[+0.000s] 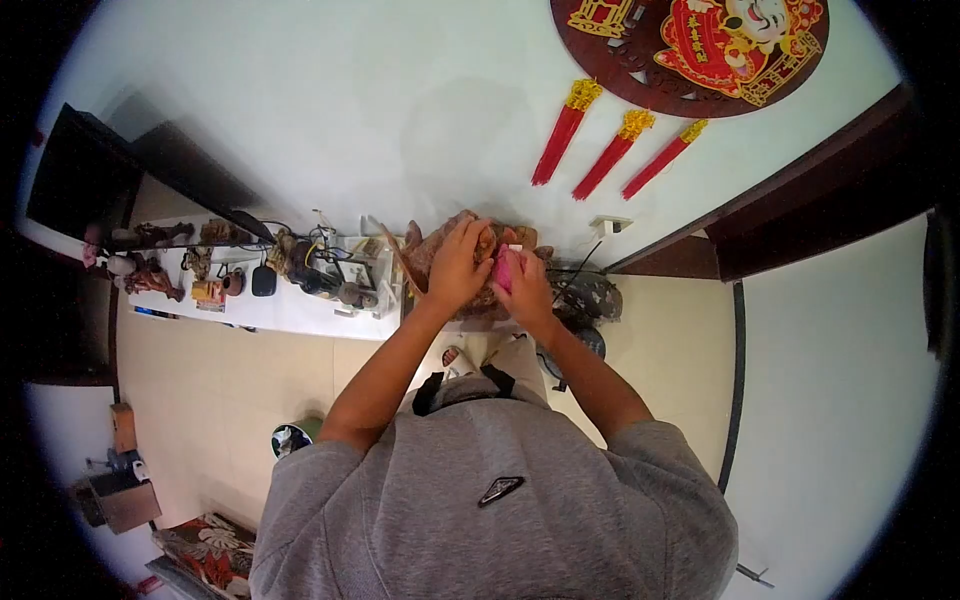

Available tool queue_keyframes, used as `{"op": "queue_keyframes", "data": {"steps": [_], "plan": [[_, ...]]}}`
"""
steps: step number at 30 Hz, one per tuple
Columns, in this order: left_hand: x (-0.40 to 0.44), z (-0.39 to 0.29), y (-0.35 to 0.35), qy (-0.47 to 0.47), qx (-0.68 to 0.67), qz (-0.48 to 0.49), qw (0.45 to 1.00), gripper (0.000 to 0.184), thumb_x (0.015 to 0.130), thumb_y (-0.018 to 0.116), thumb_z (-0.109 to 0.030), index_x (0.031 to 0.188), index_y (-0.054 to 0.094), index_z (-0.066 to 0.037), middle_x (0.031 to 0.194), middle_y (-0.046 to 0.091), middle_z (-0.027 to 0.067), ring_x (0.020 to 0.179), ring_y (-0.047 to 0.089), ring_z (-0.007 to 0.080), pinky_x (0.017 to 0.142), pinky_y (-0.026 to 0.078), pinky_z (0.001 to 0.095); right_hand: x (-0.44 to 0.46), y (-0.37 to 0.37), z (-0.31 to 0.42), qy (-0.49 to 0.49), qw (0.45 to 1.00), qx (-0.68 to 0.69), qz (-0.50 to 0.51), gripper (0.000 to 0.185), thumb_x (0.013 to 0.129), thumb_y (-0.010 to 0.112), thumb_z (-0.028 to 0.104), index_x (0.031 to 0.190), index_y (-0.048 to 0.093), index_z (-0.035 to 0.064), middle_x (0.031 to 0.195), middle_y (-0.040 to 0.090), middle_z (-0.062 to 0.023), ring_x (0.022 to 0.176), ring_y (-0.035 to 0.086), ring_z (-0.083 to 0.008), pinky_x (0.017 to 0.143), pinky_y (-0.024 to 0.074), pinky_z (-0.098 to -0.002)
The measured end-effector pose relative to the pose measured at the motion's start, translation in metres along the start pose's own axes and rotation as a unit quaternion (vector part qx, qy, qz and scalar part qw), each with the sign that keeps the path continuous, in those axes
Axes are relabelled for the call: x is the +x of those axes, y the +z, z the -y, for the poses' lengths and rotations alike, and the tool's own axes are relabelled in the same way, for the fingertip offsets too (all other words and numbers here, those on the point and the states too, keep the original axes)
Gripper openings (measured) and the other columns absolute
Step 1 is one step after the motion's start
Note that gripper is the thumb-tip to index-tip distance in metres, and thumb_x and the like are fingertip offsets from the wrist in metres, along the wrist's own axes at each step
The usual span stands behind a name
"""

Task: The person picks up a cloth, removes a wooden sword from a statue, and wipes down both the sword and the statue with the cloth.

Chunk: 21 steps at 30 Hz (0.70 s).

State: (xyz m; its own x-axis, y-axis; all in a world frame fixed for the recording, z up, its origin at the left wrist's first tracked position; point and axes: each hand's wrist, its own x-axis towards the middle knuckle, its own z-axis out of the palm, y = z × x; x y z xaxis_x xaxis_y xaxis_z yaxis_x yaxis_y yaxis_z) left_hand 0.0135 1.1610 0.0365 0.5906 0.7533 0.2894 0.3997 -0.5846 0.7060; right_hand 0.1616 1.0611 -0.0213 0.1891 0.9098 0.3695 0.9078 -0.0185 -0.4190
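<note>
1. At far left we see a dark screen (pixel 82 175); in front of it, small ornaments crowd the white surface (pixel 385 322).
2. Among them lies a yellow-orange printed item (pixel 210 294), its print too small for us to read.
3. Below, on the floor, we find a green bin (pixel 313 428) with rubbish inside.
4. Near the middle, against the wall, the rough brown piece (pixel 436 245) sits at the surface's right end, largely covered by our hands.
5. Our left hand (pixel 461 267) lies over its top, fingers slightly bent; we cannot tell whether it grips.
6. Our grey shirt (pixel 450 545) bears a dark triangular badge (pixel 500 490), its lettering illegible to us.
7. A pink cloth (pixel 505 270) is pinched in our right hand (pixel 525 288), against the piece's right side.
8. Just right, dark cables (pixel 572 285) and a dark patterned bag (pixel 597 298) crowd that end, below a wall socket (pixel 611 225).
9. Upper right, we read 恭喜發財 on the red panel of a round wall ornament (pixel 650 75); three red tassels (pixel 600 158) hang beneath.
</note>
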Motion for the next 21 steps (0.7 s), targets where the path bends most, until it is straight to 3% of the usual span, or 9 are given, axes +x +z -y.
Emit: {"op": "queue_keyframes", "data": {"steps": [2, 5, 8, 10, 14, 17, 21], "plan": [[0.001, -0.001, 0.0, -0.002, -0.016, 0.003, 1.0, 0.068, 0.077, 0.071, -0.008, 0.139, 0.043, -0.009, 0.139, 0.047, 0.0217, 0.132, 0.043, 0.0422, 0.11, 0.036, 0.0466, -0.002, 0.003, -0.002, -0.015, 1.0, -0.008, 0.003, 0.059, 0.076, 0.075, 0.015, 0.13, 0.054, 0.0024, 0.12, 0.048, -0.0195, 0.113, 0.05, -0.0393, 0.092, 0.0472, -0.0466], [0.001, 0.0, 0.0, -0.001, -0.026, 0.0, 1.0, 0.068, 0.077, 0.072, -0.008, 0.138, 0.044, -0.008, 0.14, 0.046, 0.0217, 0.132, 0.043, 0.0419, 0.11, 0.037, 0.0467, 0.003, -0.006, 0.001, 0.0, 0.999, 0.018, 0.041, 0.06, 0.075, 0.074, 0.013, 0.131, 0.054, 0.0044, 0.121, 0.047, -0.018, 0.112, 0.051, -0.0382, 0.091, 0.0482, -0.0469], [0.0, -0.004, -0.001, -0.005, -0.01, 0.0, 1.0, 0.068, 0.076, 0.073, -0.008, 0.138, 0.044, -0.008, 0.142, 0.045, 0.0226, 0.132, 0.043, 0.0417, 0.109, 0.037, 0.0469, 0.001, -0.006, -0.015, -0.031, 0.996, -0.012, 0.078, 0.07, 0.073, 0.078, 0.02, 0.135, 0.049, 0.0045, 0.116, 0.05, -0.0186, 0.102, 0.055, -0.0382, 0.083, 0.0517, -0.0457], [0.0, -0.005, -0.004, -0.005, -0.004, 0.003, 1.0, 0.069, 0.076, 0.073, -0.008, 0.138, 0.045, -0.008, 0.142, 0.044, 0.0235, 0.132, 0.043, 0.0418, 0.109, 0.037, 0.0469, -0.008, 0.004, -0.038, 0.053, 0.995, 0.042, 0.078, 0.064, 0.075, 0.077, 0.02, 0.131, 0.053, 0.0044, 0.113, 0.052, -0.0203, 0.098, 0.058, -0.0385, 0.083, 0.0524, -0.0453], [-0.001, 0.001, 0.001, -0.016, -0.003, 0.005, 1.0, 0.069, 0.075, 0.074, -0.008, 0.138, 0.045, -0.008, 0.142, 0.045, 0.0246, 0.132, 0.043, 0.042, 0.11, 0.036, 0.0468, -0.037, 0.025, -0.106, 0.108, 0.992, 0.019, 0.058, 0.049, 0.079, 0.073, 0.018, 0.124, 0.06, 0.005, 0.113, 0.055, -0.0221, 0.097, 0.062, -0.0388, 0.085, 0.0528, -0.0446], [-0.002, 0.0, 0.003, -0.012, -0.008, -0.01, 1.0, 0.069, 0.075, 0.073, -0.008, 0.138, 0.045, -0.008, 0.141, 0.045, 0.0242, 0.132, 0.042, 0.0419, 0.11, 0.036, 0.0468, -0.009, -0.027, -0.039, 0.055, 0.989, 0.13, 0.042, 0.046, 0.08, 0.072, 0.018, 0.124, 0.062, 0.0066, 0.121, 0.054, -0.0207, 0.104, 0.062, -0.0374, 0.089, 0.0523, -0.0436], [-0.001, -0.004, 0.001, -0.011, -0.008, -0.013, 1.0, 0.068, 0.075, 0.073, -0.007, 0.138, 0.045, -0.008, 0.141, 0.045, 0.0235, 0.132, 0.043, 0.0422, 0.111, 0.035, 0.0467, 0.001, -0.001, -0.022, 0.036, 0.989, 0.137, 0.051, 0.051, 0.078, 0.072, 0.016, 0.127, 0.06, 0.0086, 0.123, 0.054, -0.018, 0.104, 0.061, -0.0391, 0.087, 0.0527, -0.044]]}}
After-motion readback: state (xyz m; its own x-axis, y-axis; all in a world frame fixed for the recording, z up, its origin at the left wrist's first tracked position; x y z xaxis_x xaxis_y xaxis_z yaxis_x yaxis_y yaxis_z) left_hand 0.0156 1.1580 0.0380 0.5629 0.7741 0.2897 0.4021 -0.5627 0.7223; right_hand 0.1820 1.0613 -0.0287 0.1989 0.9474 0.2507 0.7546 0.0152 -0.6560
